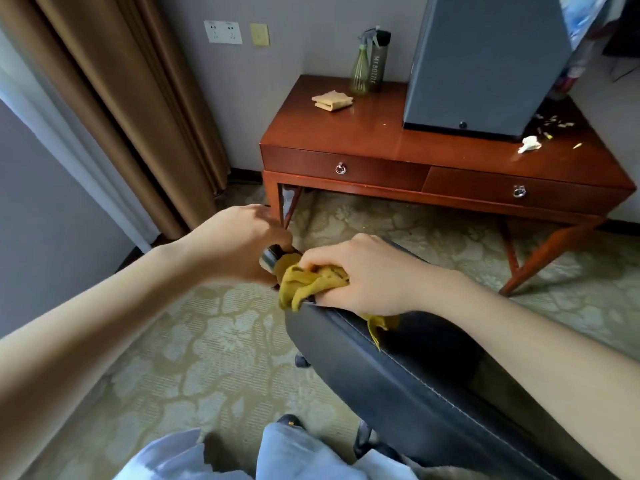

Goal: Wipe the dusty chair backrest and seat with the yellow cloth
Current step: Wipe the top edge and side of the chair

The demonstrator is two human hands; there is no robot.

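A black leather office chair [408, 372] stands below me, its padded backrest top running from the centre to the lower right. My right hand [363, 275] grips the bunched yellow cloth [308, 282] and holds it against the left end of the backrest's top edge. A corner of the cloth hangs out under my wrist. My left hand [239, 244] is curled round the chair's shiny metal frame part [272, 259] just left of the cloth. The seat is hidden from view.
A red-brown wooden desk [381, 147] with two drawers stands ahead, bearing a grey box [485, 64], a spray bottle [362, 64], a dark bottle, a folded beige cloth [332, 100] and paper scraps. Brown curtains [131, 98] hang at left. Patterned carpet [194, 341] covers the floor.
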